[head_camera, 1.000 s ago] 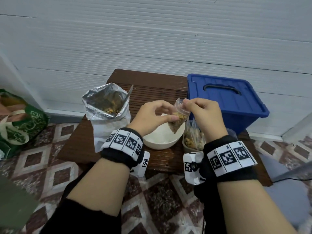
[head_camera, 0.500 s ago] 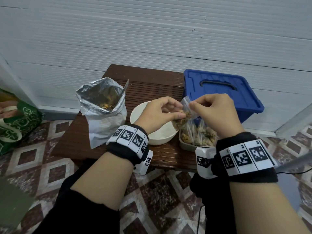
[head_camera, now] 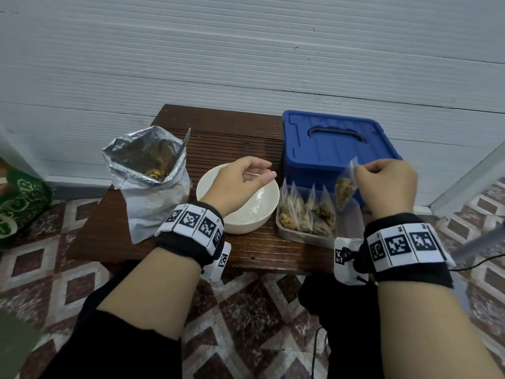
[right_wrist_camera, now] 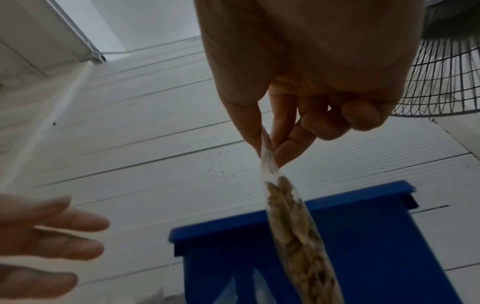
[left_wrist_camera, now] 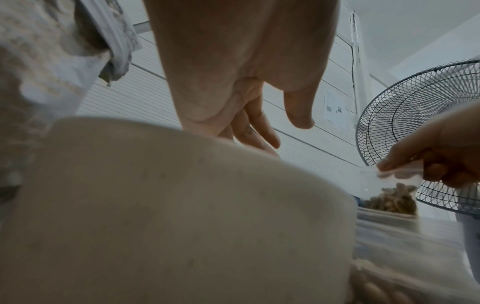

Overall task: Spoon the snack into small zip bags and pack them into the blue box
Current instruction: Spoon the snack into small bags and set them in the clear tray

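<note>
Clear plastic, the small snack-filled zip bag (head_camera: 345, 187) hangs by its top edge from the right hand (head_camera: 385, 184), whose grip is a pinch of thumb and fingers (right_wrist_camera: 283, 144), above the shallow clear tray (head_camera: 352, 220) of filled bags (head_camera: 306, 212) in front of the closed blue plastic box (head_camera: 336, 149). The left hand (head_camera: 240, 181) hovers over the round white bowl (head_camera: 243, 220), its grip spread and holding nothing. A crumpled silver foil snack pouch (head_camera: 147, 176) stands open at the left of the dark wooden counter (head_camera: 232, 132).

White ribbed wall (head_camera: 246, 50), patterned tile floor (head_camera: 246, 310), dark slatted wooden table (head_camera: 232, 138), a fan (left_wrist_camera: 415, 107).
</note>
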`<state>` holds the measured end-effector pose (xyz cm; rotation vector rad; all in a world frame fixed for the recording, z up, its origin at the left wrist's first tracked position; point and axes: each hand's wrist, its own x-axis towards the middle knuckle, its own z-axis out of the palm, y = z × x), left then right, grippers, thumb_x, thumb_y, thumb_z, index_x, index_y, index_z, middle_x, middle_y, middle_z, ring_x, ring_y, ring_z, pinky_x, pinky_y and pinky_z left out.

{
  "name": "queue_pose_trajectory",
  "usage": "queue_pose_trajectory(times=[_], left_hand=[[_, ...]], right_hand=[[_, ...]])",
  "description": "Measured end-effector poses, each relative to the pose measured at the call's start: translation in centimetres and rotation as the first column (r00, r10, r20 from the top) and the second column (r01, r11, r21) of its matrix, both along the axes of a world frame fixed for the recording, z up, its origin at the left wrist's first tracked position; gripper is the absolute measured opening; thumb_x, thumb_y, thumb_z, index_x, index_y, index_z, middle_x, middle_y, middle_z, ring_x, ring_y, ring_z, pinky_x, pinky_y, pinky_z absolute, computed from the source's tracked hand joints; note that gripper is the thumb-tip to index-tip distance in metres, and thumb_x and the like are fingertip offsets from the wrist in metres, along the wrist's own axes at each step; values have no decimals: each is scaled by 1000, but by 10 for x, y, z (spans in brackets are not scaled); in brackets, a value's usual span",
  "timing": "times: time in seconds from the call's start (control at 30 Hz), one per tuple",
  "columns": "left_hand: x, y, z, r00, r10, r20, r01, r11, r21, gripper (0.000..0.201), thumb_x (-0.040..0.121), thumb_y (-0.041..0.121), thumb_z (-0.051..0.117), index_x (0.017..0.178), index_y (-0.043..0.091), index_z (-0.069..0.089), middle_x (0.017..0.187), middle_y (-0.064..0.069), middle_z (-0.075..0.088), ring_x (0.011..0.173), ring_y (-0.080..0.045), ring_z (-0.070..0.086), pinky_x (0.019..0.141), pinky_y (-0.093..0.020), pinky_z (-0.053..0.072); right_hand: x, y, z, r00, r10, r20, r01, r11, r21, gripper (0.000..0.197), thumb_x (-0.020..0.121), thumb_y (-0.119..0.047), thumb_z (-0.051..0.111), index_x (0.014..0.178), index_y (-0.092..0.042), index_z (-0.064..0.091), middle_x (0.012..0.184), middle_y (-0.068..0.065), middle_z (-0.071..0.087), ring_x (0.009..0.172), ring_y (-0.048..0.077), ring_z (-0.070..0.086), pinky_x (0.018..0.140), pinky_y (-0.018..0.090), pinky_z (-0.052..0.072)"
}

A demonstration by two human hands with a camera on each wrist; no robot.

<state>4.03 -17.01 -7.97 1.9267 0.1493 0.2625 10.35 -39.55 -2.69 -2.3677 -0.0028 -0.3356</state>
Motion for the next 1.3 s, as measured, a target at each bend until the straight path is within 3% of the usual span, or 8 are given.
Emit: queue_pose_trajectory(times=[0.17,0.33,0.53,0.67,0.83,1.0,1.13,1.3], left_hand=[[0,-1,-2,1000,1,-18,0,1000,20,22,89,34,66,110,27,64,109,11,67,101,0,61,90,-18,47],[1,0,-4,1000,1,-26,0,999,39,20,90,34,65,110,28,64,109,11,66,102,-1,60,90,-18,47],[2,3,-7,1000,15,-26,-14,999,42,14,90,35,66,103,34,64,108,9,68,102,-4,62,95,-26,49],[1,5,-6,999,32,-27,-31,998,51,19,90,34,65,108,28,65,108,10,68,101,-3,62,90,-19,47],[1,8,-4,998,51,-39,-48,996,73,19,91,34,64,109,28,65,107,12,67,100,-1,62,83,-12,44],[0,14,-5,993,102,-59,-95,989,116,20,91,31,65,110,24,66,103,13,66,95,2,59,79,-8,41],[2,21,-10,979,142,-148,-107,969,222,27,88,27,69,114,21,64,103,11,66,93,-1,59,89,-19,44],[5,23,-20,950,109,-293,64,849,524,55,91,34,65,140,22,46,140,0,53,128,-17,47,108,-32,35]], right_hand=[[5,-3,-16,994,-105,23,107,986,-126,38,93,-26,53,59,-9,55,56,4,49,66,28,52,62,30,36],[5,-1,-32,990,-136,-43,125,970,-208,29,89,-23,53,65,-8,62,68,10,59,82,36,59,72,36,46],[9,-3,-43,980,-162,-111,126,952,-278,34,91,-33,55,72,-6,67,75,12,65,80,35,60,72,37,49],[12,-9,-51,947,-124,-296,72,981,-182,36,90,-34,59,67,-6,62,70,11,58,73,31,56,65,31,41],[11,-12,-47,940,-84,-330,72,996,-46,29,88,-31,64,70,-9,66,75,7,60,79,26,57,68,29,39],[7,-9,-41,972,-101,-214,102,995,-11,21,87,-32,65,74,-16,65,81,5,65,86,24,60,73,29,42],[2,7,-32,999,14,-30,-14,1000,6,23,87,-37,64,85,-16,71,88,3,70,91,24,62,86,37,48],[-10,36,-28,976,212,56,-213,977,14,21,87,-39,64,84,-19,72,78,-4,67,86,19,61,85,44,49]])
